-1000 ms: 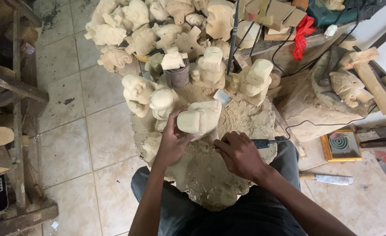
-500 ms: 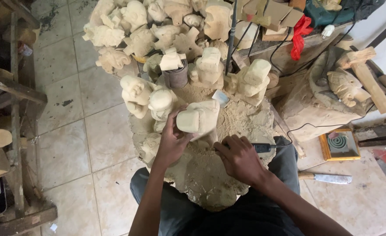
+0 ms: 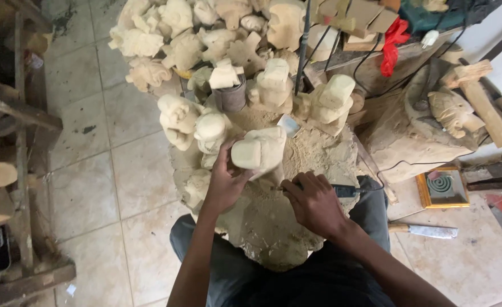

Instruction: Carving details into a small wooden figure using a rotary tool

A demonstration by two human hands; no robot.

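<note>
My left hand grips a pale, roughly carved wooden figure and holds it tilted on a wooden stump covered in sawdust. My right hand is closed around a carving tool with a dark blue handle; its tip points left toward the underside of the figure. Both forearms reach in from the bottom of the head view, over my dark trousers.
Several unfinished pale wooden carvings are heaped behind and left of the stump. A knife with a wooden handle lies on the tiled floor at right, near a small yellow tray. Wooden mallets and a big carved block stand at right; dark timber frames at left.
My right hand with the tool has shifted slightly along the lower edge of the figure. My left hand keeps its grip and the figure has barely moved.
</note>
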